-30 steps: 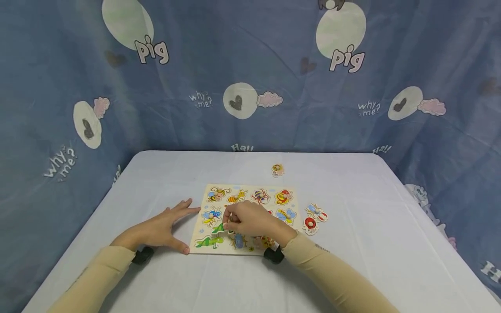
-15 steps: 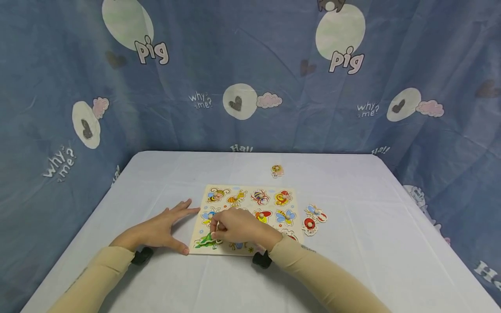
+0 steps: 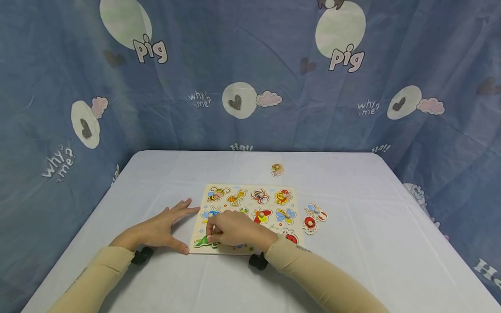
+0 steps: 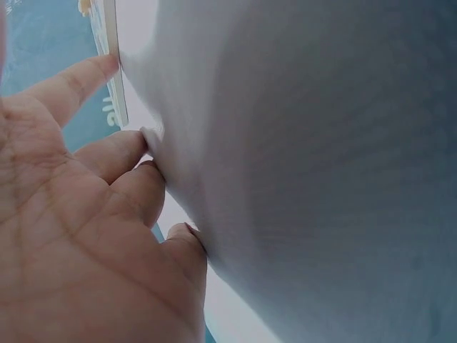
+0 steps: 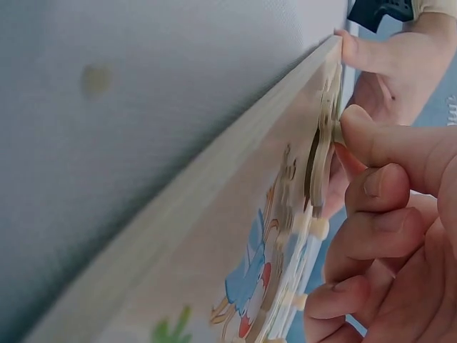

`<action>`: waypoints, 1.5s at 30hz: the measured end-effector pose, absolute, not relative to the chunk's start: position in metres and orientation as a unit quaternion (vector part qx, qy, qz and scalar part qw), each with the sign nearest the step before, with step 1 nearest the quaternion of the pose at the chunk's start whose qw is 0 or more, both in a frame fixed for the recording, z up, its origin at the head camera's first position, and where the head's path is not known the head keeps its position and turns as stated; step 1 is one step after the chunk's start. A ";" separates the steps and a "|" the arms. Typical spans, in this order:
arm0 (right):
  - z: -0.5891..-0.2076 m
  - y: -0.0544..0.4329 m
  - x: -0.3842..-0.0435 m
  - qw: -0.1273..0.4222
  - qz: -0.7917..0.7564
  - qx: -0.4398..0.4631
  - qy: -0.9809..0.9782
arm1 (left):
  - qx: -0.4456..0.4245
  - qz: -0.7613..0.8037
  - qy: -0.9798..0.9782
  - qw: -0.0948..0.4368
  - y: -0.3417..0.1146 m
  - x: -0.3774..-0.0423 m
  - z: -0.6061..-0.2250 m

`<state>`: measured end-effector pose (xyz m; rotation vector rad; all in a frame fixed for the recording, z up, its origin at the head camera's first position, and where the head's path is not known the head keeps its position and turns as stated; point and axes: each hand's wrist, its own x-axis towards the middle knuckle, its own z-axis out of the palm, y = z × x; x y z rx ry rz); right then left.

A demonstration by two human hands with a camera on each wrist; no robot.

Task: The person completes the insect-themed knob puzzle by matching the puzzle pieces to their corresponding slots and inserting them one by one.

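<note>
A wooden peg puzzle board (image 3: 293, 203) with insect pieces lies on the white-covered table. My right hand (image 3: 235, 228) is over its front left part. Thumb and forefinger pinch the small knob of a green grasshopper piece (image 3: 201, 242), whose right side is hidden by the hand. In the right wrist view the piece (image 5: 321, 168) shows edge-on, slightly raised off the board face, with a dark gap beneath. My left hand (image 3: 160, 228) rests beside the board with fingers spread, a fingertip and the thumb touching its left edge.
Right of the board lie a round red piece (image 3: 310, 224) and a blue-winged piece (image 3: 316, 212), close together. A small yellowish piece (image 3: 277, 169) lies behind the board. A patterned blue curtain (image 3: 250, 126) hangs past the table's far edge.
My right hand has moved left and toward the board's front left corner with the grasshopper piece, which now overlaps the printed green grasshopper there. The left hand has stayed still.
</note>
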<state>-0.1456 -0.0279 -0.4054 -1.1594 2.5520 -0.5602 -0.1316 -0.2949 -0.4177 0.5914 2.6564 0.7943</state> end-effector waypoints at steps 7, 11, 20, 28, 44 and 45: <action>-0.407 -0.029 -0.145 0.144 -0.187 -0.398 0.886 | 0.206 0.281 0.925 0.153 -0.294 -0.131 -0.417; -0.406 -0.029 -0.145 0.146 -0.186 -0.393 0.888 | 0.208 0.282 0.924 0.154 -0.294 -0.131 -0.417; -0.408 -0.029 -0.146 0.147 -0.185 -0.388 0.891 | 0.215 0.282 0.923 0.150 -0.294 -0.132 -0.416; -0.408 -0.029 -0.145 0.153 -0.193 -0.380 0.891 | 0.210 0.278 0.925 0.153 -0.293 -0.132 -0.417; -0.403 -0.027 -0.149 0.166 -0.209 -0.397 0.878 | 0.207 0.268 0.928 0.153 -0.293 -0.132 -0.417; -0.402 -0.025 -0.150 0.169 -0.211 -0.400 0.876 | 0.208 0.267 0.928 0.154 -0.293 -0.133 -0.417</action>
